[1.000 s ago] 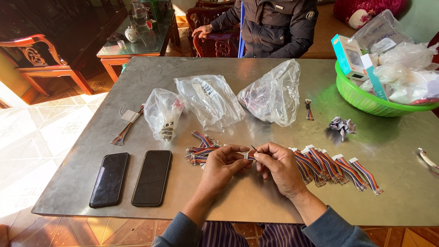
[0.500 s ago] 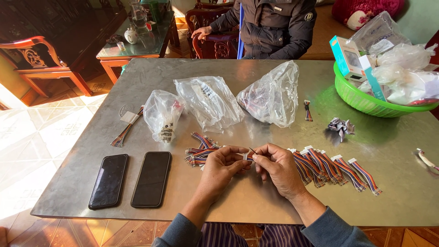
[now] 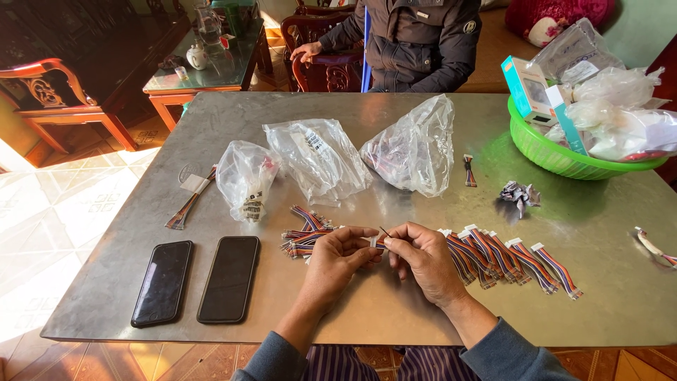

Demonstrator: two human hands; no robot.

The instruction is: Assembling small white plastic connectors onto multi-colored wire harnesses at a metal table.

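Observation:
My left hand (image 3: 337, 262) and my right hand (image 3: 423, 262) meet over the front of a grey metal table (image 3: 395, 310). Together they pinch one short multicoloured ribbon cable (image 3: 377, 243) with a small white connector between the fingertips. Left of my hands lies a loose pile of the same cables (image 3: 305, 233). To the right, several cables with white connectors (image 3: 515, 257) lie side by side in a row.
Two black phones (image 3: 229, 277) lie face up at front left. Three clear plastic bags (image 3: 319, 156) sit mid-table, a taped cable bundle (image 3: 189, 199) to their left. A green basket (image 3: 557, 156) of bags and boxes stands far right. A person in a dark jacket (image 3: 416, 42) sits opposite.
My fingers have shifted slightly on the cable; nothing on the table has moved.

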